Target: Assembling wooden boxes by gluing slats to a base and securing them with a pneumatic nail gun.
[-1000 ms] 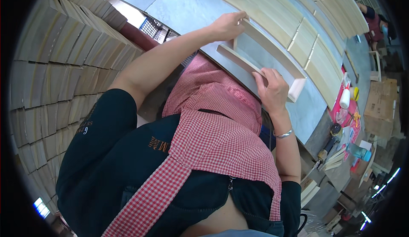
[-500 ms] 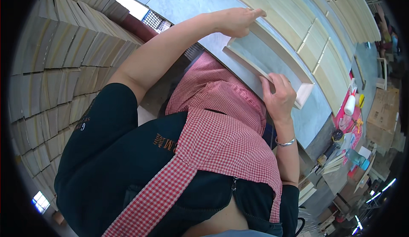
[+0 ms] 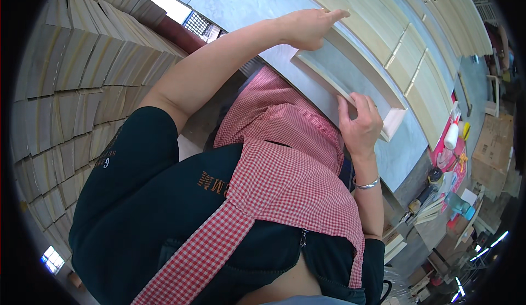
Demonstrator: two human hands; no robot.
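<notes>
Pale wood everywhere in this shop. From the head view, a shallow wooden frame (image 3: 350, 83) lies flat on the grey table (image 3: 241, 1), right in front of the person. The left hand (image 3: 307, 28) is curled over the frame's far corner, index finger stretched out along the edge. The right hand (image 3: 359, 124) is closed around the near end, fingers wrapped over the rail. More slats (image 3: 378, 20) lie just beyond the frame, and stacked boards (image 3: 71, 80) fill the left side. A red checked apron (image 3: 285, 162) hangs below.
</notes>
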